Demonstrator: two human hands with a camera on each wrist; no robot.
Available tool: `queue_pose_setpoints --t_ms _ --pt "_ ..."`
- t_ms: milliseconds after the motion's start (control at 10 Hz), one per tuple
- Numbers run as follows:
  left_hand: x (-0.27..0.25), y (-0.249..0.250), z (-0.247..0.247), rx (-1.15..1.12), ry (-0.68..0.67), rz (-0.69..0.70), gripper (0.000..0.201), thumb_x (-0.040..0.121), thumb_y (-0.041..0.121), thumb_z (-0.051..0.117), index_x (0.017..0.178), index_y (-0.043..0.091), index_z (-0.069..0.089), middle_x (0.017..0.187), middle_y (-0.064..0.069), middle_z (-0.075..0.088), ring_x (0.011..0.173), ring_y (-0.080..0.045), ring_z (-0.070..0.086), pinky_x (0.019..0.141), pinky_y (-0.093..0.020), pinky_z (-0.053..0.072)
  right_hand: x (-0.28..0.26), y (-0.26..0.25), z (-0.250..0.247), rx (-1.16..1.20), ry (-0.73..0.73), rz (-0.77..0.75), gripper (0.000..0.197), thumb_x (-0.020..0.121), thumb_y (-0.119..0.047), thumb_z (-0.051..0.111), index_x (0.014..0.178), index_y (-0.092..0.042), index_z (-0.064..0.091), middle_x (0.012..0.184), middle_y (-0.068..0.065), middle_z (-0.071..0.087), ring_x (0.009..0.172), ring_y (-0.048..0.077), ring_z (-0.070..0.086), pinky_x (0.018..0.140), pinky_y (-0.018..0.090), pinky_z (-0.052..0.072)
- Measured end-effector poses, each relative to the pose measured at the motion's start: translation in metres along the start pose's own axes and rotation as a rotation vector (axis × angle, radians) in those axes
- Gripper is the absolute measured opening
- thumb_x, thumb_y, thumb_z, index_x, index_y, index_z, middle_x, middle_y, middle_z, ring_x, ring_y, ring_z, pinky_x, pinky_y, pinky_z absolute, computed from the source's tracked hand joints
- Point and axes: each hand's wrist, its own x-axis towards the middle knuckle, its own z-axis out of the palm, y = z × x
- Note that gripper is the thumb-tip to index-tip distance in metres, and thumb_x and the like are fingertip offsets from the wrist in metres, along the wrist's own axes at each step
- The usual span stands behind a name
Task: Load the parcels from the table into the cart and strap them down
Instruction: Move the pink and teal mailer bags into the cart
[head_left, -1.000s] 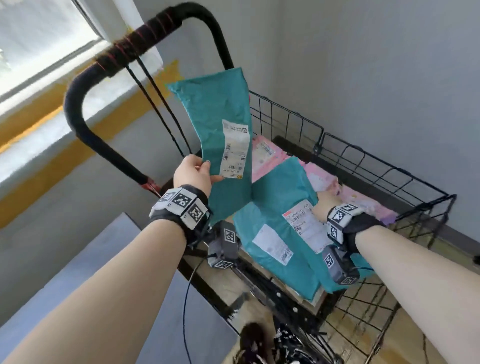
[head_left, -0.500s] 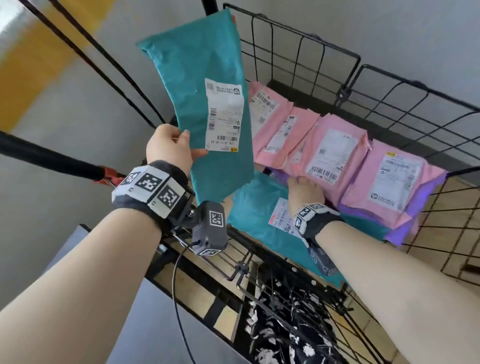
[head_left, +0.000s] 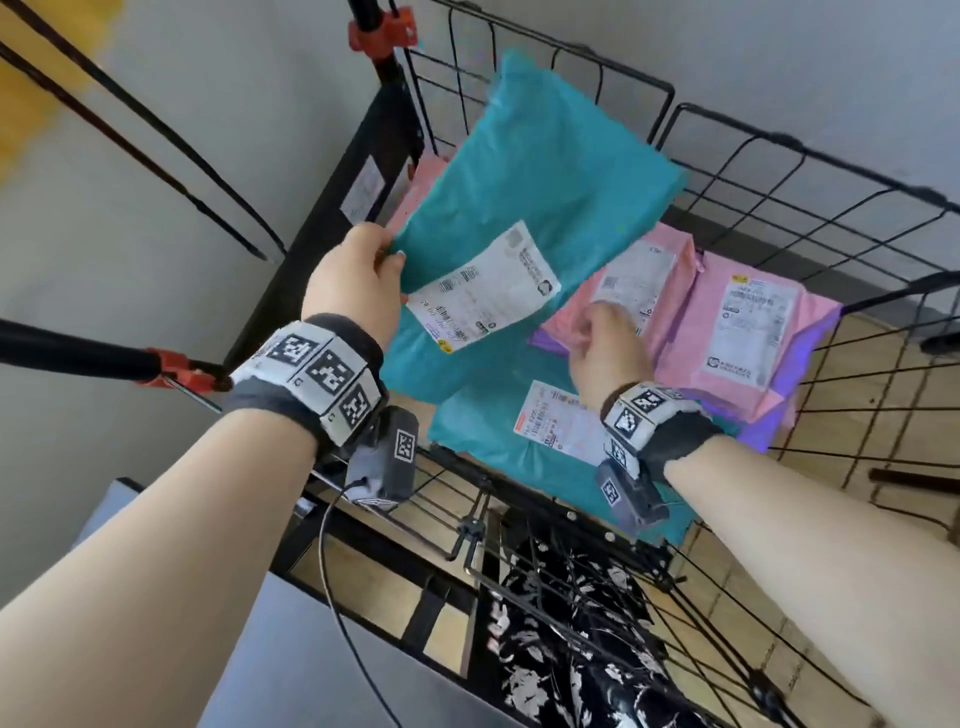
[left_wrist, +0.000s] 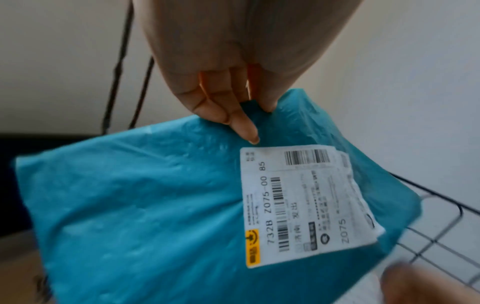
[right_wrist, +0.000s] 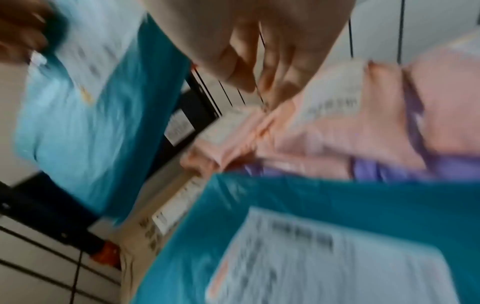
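The loading step is in hand. The left hand (head_left: 353, 291) pinches the near-left corner of a teal parcel (head_left: 535, 192) — thumb on top, fingers curled beneath, as the left wrist view shows — and holds it tilted over the far-left part of the wire cart (head_left: 810, 171), its label (head_left: 483, 291) facing up. The right hand (head_left: 608, 348) hovers lower, over the pink parcels (head_left: 748, 322) lying at the right of the cart; its fingers look loosely bent and seem to hold nothing (the right wrist view is too blurred to be sure). A second teal parcel (head_left: 478, 436) lies flat at the near edge. Next, I judge, the held parcel needs lowering flat onto the stack and releasing — the strapping is not yet begun.
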Motion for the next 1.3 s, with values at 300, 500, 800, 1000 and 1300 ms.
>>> queue_pose_setpoints --t_ms 300,500,800,1000,1300 --pt "-0.002 0.048 0.036 0.531 -0.454 0.328 0.028 0.094 0.013 0.043 0.118 0.02 0.056 0.113 -0.014 0.056 0.103 -0.036 0.057 0.082 -0.04 0.046 -0.015 -0.028 -0.057 -0.286 0.161 -0.453 0.08 0.067 -0.039 0.066 0.136 -0.016 0.034 0.135 0.013 0.045 0.131 0.029 0.032 0.109 0.04 0.019" --pt "-0.015 0.068 0.068 0.751 -0.712 0.376 0.034 0.098 0.012 0.041 0.13 0.014 0.051 0.126 -0.011 0.056 0.114 -0.031 0.055 0.095 -0.036 0.047 -0.021 0.007 -0.049 -0.304 -0.451 -0.181 0.04 0.094 -0.024 0.052 0.131 -0.009 0.047 0.125 0.011 0.057 0.115 0.03 0.053 0.094 0.033 0.042" --pt "-0.022 0.047 0.111 0.792 -0.86 0.321 0.045 0.098 0.011 0.043 0.143 0.016 0.036 0.145 -0.006 0.039 0.127 -0.023 0.046 0.1 -0.029 0.042 -0.03 0.071 -0.006 -0.623 -0.309 0.033 0.039 0.09 0.0 0.036 0.124 -0.011 0.051 0.114 0.012 0.061 0.106 0.031 0.059 0.089 0.037 0.044" --pt "-0.017 0.038 0.119 0.784 -0.879 0.279 0.044 0.097 0.008 0.046 0.14 0.017 0.041 0.141 -0.005 0.046 0.125 -0.023 0.049 0.101 -0.031 0.044 -0.059 0.07 0.02 -0.598 -0.561 -0.169 0.073 0.089 -0.005 0.046 0.149 -0.033 0.016 0.155 0.01 0.006 0.141 0.039 0.01 0.11 0.048 0.027" --pt "-0.022 0.041 0.11 0.695 -0.837 0.265 0.04 0.1 0.014 0.037 0.139 0.016 0.043 0.143 -0.005 0.045 0.128 -0.022 0.046 0.103 -0.031 0.041 -0.032 0.077 0.027 -0.51 -0.824 0.003 0.071 0.096 -0.031 0.044 0.148 -0.046 -0.001 0.157 0.002 -0.021 0.145 0.041 -0.001 0.111 0.057 0.027"
